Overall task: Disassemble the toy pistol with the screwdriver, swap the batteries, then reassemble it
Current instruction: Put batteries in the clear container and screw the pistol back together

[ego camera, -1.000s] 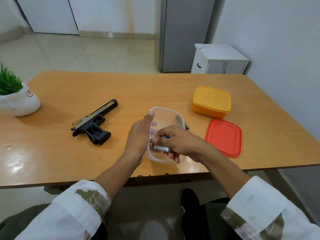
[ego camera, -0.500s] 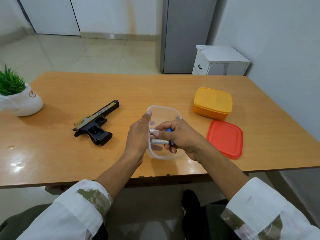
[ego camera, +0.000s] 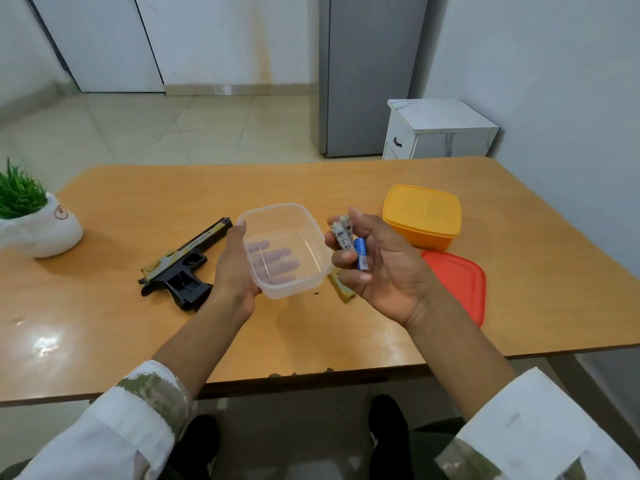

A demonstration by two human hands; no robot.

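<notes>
The black and gold toy pistol point(ego camera: 185, 263) lies on its side on the wooden table point(ego camera: 104, 317), left of my hands. My left hand point(ego camera: 235, 268) holds a clear plastic box point(ego camera: 284, 249) lifted off the table; the box looks empty. My right hand point(ego camera: 377, 268) is palm up beside the box and holds three batteries point(ego camera: 349, 242), two white and one blue. A gold strip point(ego camera: 341, 289), perhaps a pistol part, lies on the table under my right hand, mostly hidden. No screwdriver is visible.
A closed yellow box point(ego camera: 422, 214) stands at the right, with a red lid point(ego camera: 457, 285) flat on the table in front of it. A white pot with a green plant point(ego camera: 38, 223) sits at the left edge. A wall runs along the right.
My right hand has come out of the clear box with the batteries and turned palm up to its right. My left hand has raised the box off the table.
</notes>
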